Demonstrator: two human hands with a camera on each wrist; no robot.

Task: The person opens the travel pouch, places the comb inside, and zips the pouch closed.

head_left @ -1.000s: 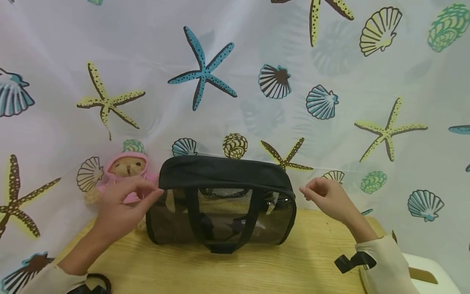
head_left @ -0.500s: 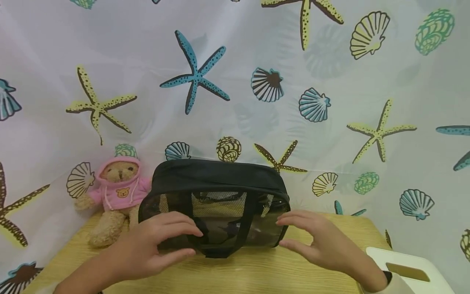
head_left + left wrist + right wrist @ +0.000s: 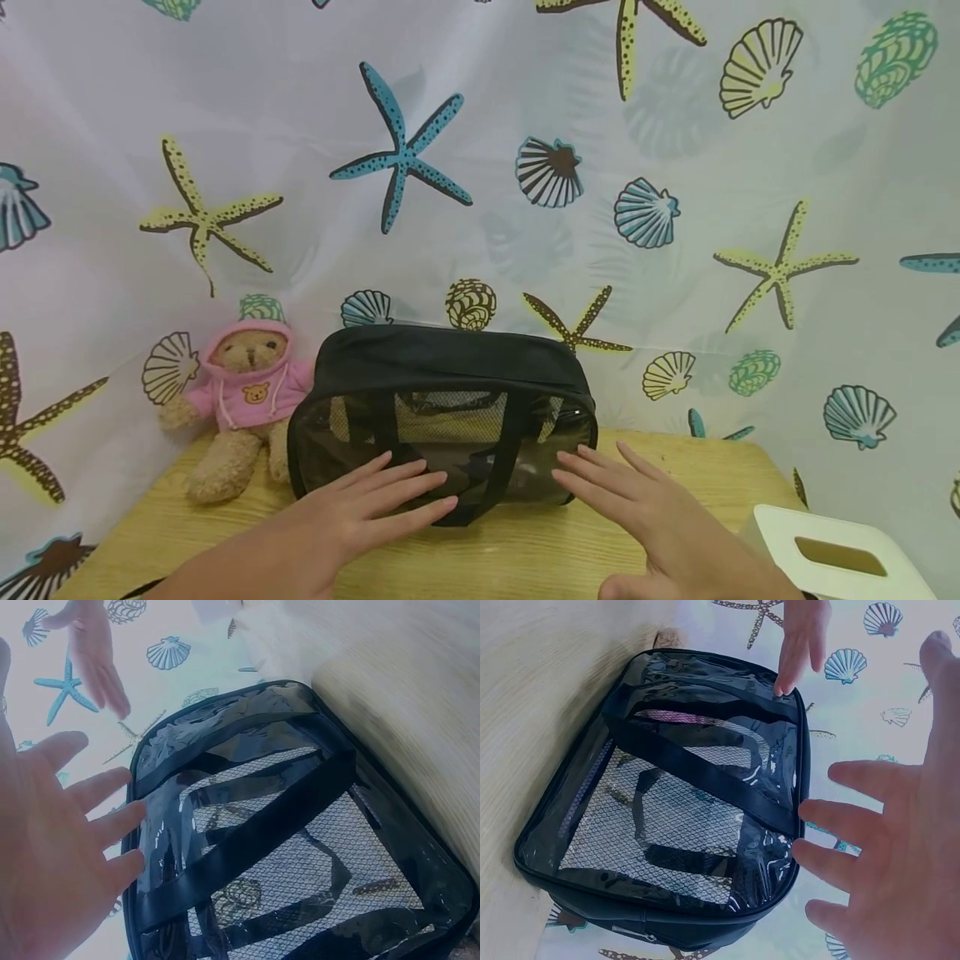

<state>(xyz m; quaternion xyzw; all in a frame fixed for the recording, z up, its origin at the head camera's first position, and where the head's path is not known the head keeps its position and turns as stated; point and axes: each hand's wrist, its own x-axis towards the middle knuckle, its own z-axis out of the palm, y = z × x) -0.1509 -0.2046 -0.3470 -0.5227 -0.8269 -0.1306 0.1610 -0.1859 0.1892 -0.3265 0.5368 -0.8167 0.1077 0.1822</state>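
Observation:
A black handbag [image 3: 450, 358] with a clear plastic front, mesh panels and dark carrying straps stands upright on the wooden table. In the head view my left hand [image 3: 337, 521] hovers before the bag's lower left, fingers straight and spread. My right hand [image 3: 667, 525] is held before its lower right, fingers also extended. The left wrist view shows the left hand [image 3: 67, 832] with straight, spread fingers beside the bag's edge. In the right wrist view the right hand [image 3: 885, 840] looks much the same, fingertips close to the bag's rim. Neither hand holds anything.
A teddy bear [image 3: 251, 400] in a pink hoodie sits left of the bag, against the curtain [image 3: 465, 242] printed with starfish and shells. At the table's right edge stands a white box [image 3: 832, 542] with a slot on top. The wooden table [image 3: 675, 467] extends right of the bag.
Both hands have come down from the bag's two upper sides to before its lower front. Their fingers, bent near the thumbs before, are now straight and spread. The bag stays in place.

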